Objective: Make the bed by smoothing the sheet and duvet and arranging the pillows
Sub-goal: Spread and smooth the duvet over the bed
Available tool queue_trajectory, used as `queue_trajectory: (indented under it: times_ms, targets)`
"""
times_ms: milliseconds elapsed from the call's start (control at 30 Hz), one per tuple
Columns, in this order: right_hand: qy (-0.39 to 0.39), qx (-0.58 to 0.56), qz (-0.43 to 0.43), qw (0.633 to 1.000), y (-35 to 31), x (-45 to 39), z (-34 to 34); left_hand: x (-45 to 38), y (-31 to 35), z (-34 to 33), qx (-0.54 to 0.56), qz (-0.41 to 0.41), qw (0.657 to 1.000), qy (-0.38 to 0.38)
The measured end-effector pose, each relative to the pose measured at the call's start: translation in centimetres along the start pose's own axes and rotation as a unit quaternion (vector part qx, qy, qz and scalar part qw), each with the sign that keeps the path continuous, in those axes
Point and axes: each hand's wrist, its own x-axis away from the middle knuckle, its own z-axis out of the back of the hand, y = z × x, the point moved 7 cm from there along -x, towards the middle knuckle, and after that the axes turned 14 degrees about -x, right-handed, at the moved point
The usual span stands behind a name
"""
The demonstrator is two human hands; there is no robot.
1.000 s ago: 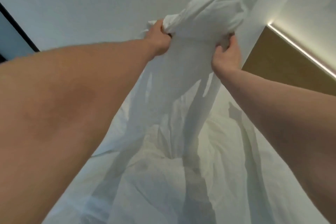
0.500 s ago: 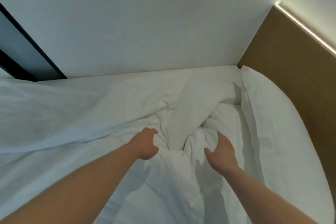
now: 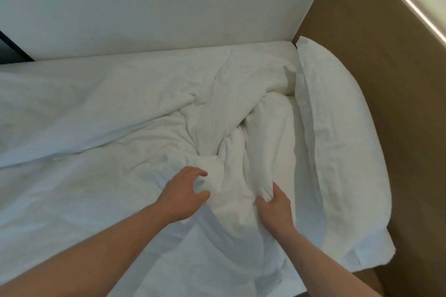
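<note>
— Materials and shapes?
— White duvet [image 3: 169, 108], soft cloth, bunched into twisted ridges mid-bed. White pillow [image 3: 337, 142], long and plump, lies against the brown headboard [image 3: 386, 79].
— Anything obscured?
— The sheet cannot be told apart from the duvet. Both forearms are cut off at the lower edge.
— Hands?
— Left hand [image 3: 183, 195] is clawed on a fold, fingers curled. Right hand [image 3: 274, 210] pinches a ridge of duvet beside it.
</note>
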Motion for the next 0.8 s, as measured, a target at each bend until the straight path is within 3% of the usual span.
queue_trajectory:
  times_ms: [100,200,267,333,400,500,567,633,700,800]
  targets:
    - [-0.126,0.033,0.053,0.990,-1.7,3.6,-2.1,-0.6,5.1,2.2,0.073,-0.014,0.996,0.044]
    - [-0.246,0.105,0.066,0.961,-0.9,6.3,-1.9,-1.5,7.3,0.3,0.085,0.042,0.995,-0.034]
    - [-0.257,0.163,0.081,0.949,-0.1,7.0,0.1,-1.5,7.4,-2.9,-0.012,0.063,0.991,-0.116]
    - [-0.231,0.210,0.106,0.944,0.0,7.2,2.9,-1.4,7.5,-5.9,-0.123,0.042,0.977,-0.167]
    - [-0.169,0.183,0.167,0.954,-1.8,7.8,6.4,-1.3,7.6,-7.4,-0.186,0.018,0.970,-0.157]
    - [-0.016,0.068,0.238,0.969,-5.7,8.0,13.6,-1.3,7.3,-7.2,-0.175,0.033,0.976,-0.125]
    - [0.100,0.009,0.236,0.967,-6.6,6.8,18.7,-1.0,8.0,-6.2,-0.134,0.047,0.986,-0.092]
    - [0.203,-0.051,0.150,0.966,-4.0,4.4,23.0,-0.2,10.3,-5.8,-0.062,0.040,0.995,-0.063]
    - [0.250,-0.118,-0.033,0.960,2.0,1.5,25.4,0.5,13.8,-6.6,0.035,0.014,0.996,-0.076]
    - [0.259,-0.205,-0.251,0.910,9.2,-1.0,27.0,1.1,19.8,-9.6,0.229,0.043,0.953,-0.195]
